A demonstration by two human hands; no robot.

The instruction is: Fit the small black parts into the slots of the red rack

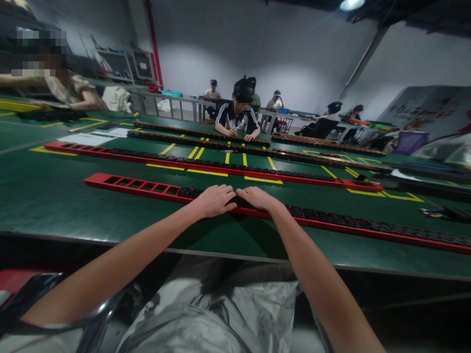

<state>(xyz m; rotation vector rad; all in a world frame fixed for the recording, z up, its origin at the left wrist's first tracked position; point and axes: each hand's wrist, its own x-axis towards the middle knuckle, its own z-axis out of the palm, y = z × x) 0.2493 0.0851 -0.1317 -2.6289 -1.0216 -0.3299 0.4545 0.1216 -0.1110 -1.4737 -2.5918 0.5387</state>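
Observation:
In front of me a long red frame strip (106, 181) lies across the table, with a row of square openings at its left end. Black square pieces (316, 214) fill much of its length to the right. My left hand (218, 200) is closed over the strip near its middle, fingers bent across the top and thumb at the near side. Close beside it, my right hand (254, 197) also curls over the strip, its fingertips nearly meeting the left ones. Between the hands the dark surface of the strip shows; any small part under the fingers is hidden.
Beyond it lies a second red strip (206, 164) with black pieces, then several dark long strips (198, 142). Yellow tape lines mark the green table (140, 215). White paper (86, 138) lies at left, a coloured-tipped cable bundle (441, 213) at right. A person (237, 115) works opposite.

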